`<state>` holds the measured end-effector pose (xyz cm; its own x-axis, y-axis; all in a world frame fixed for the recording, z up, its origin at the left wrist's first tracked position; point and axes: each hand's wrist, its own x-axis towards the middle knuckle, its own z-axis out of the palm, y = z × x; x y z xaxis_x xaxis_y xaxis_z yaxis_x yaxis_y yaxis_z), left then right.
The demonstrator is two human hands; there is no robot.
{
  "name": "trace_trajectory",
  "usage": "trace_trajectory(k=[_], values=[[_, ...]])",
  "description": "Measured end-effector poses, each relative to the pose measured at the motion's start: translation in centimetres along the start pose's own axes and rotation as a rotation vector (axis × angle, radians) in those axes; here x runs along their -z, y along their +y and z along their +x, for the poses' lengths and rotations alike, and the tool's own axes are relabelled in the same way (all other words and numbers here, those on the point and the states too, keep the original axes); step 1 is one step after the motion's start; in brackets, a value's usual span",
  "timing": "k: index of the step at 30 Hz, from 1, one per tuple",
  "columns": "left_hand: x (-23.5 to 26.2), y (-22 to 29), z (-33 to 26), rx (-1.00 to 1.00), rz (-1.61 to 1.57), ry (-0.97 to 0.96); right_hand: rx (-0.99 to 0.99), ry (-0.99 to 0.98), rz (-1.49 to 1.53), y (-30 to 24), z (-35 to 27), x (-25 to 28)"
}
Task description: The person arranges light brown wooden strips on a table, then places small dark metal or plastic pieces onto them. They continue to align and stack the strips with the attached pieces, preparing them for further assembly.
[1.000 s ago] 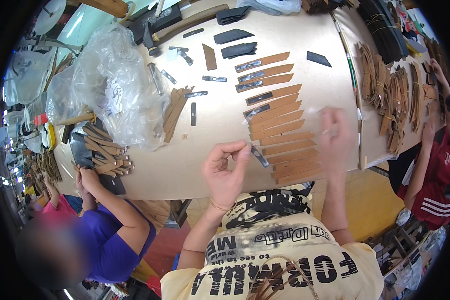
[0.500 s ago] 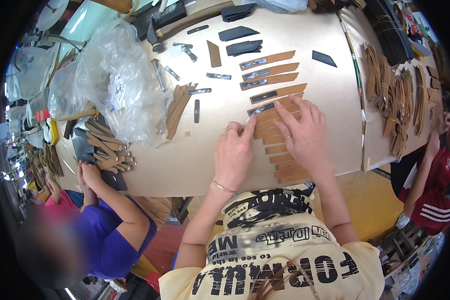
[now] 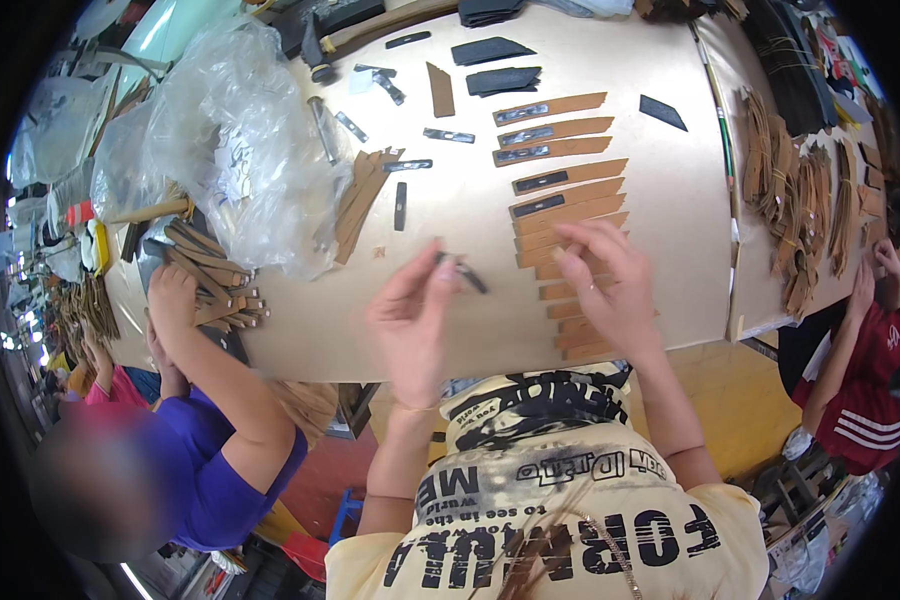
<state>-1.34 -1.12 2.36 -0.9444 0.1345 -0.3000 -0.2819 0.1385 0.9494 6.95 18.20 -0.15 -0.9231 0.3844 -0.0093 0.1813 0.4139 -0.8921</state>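
My left hand (image 3: 412,315), slightly blurred, pinches a small dark strip (image 3: 470,277) between thumb and fingers above the table. My right hand (image 3: 610,285) hovers at the overlapping row of brown leather-like strips (image 3: 575,205), its thumb and index finger apart and nothing visible between them. Several brown strips in the row's far part each carry a small black plate (image 3: 542,181) near the left end. The nearer brown strips (image 3: 578,326) appear bare, partly covered by my right hand. More small black plates (image 3: 400,206) lie loose on the table left of the row.
A crumpled clear plastic bag (image 3: 270,160) and a fan of brown strips (image 3: 365,205) lie to the left. Black cut pieces (image 3: 503,80) are stacked beyond; a hammer (image 3: 318,60) rests at the far edge. Brown bundles (image 3: 770,170) stand right. Co-workers' arms (image 3: 215,350) reach in at the left.
My left hand has left the row, moving left and nearer, now with a small dark strip. My right hand has lifted off the black plate on the strip and opened slightly.
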Motion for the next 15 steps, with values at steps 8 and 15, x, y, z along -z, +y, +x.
trace_trajectory(k=[8, 15], values=[[-4.7, -0.6, -1.2, 0.1, -0.404, -0.148, -0.337, -0.127, 0.562, -2.1, -0.5, 0.0], [-4.1, -2.4, 0.1, -0.094, 0.188, -0.141, -0.112, -0.01, 0.056, -0.5, 0.5, 0.3]])
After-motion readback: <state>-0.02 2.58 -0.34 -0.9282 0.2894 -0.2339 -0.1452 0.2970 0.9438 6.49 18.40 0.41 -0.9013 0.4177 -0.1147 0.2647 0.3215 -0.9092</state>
